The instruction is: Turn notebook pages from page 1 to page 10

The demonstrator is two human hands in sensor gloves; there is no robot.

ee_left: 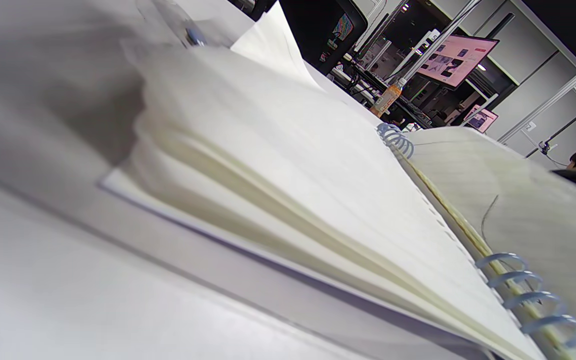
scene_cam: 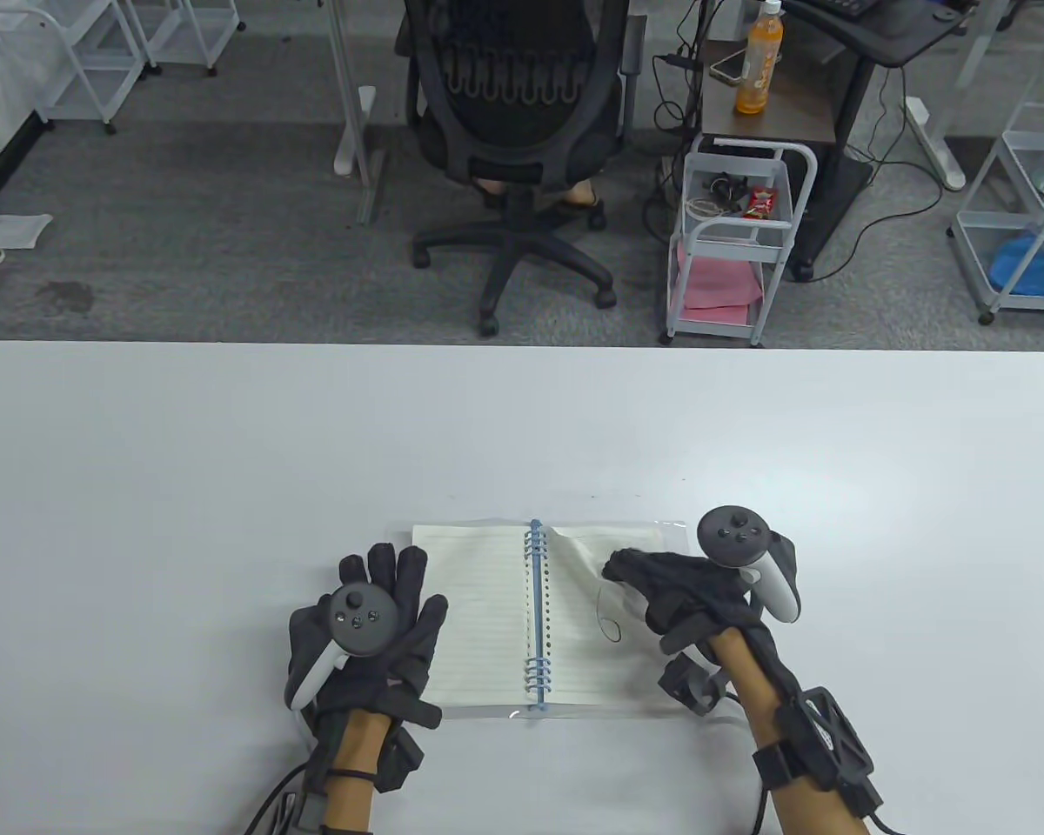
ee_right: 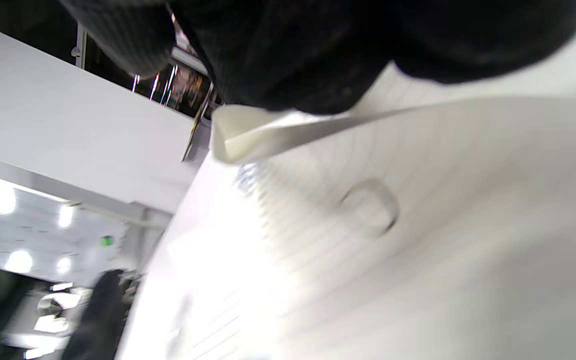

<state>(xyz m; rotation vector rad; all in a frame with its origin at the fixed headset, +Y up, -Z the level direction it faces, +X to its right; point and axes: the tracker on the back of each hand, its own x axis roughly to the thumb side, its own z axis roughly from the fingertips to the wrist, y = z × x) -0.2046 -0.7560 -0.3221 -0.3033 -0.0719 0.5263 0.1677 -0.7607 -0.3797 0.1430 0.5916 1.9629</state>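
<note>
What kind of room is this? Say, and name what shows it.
Probably an office or lab workspace. Beyond the white table with the open notebook stand a black office chair, wheeled wire carts and desks trailing cables; the left wrist view shows lit screens.

The table view is bright, even and sharp, with soft shadows beside the gloved hands. Both wrist views are blurred; glare whitens the lined notebook page (ee_right: pixel 248 280) in the right one.

Cream, faintly ruled pages in the open spiral-bound paper notebook (scene_cam: pixel 487 609), light-blue wire coil (scene_cam: pixel 536 609); black fabric gloves (scene_cam: pixel 374 626); plain white table top (scene_cam: pixel 226 452).
</note>
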